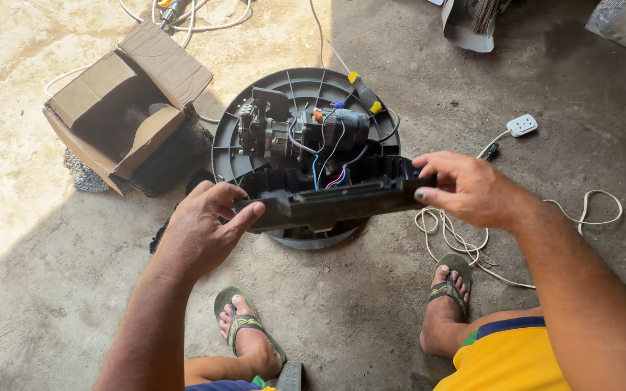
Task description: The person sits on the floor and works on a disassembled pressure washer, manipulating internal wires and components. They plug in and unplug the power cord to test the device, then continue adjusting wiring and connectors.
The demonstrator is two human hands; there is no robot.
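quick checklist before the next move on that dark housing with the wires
1. Left hand grip on the dark housing: ok, fingers clasp its left end.
2. Right hand grip: ok, holds the right end.
3. Coloured wires free of fingers: ok.
4. Wires unstrained: cannot tell.
5. White cord away from feet: not ok, it lies by the right sandal.
6. Power socket disconnected: cannot tell.

Rough grey concrete floor (pixel 371 304), sunlit at left, perhaps outdoors.
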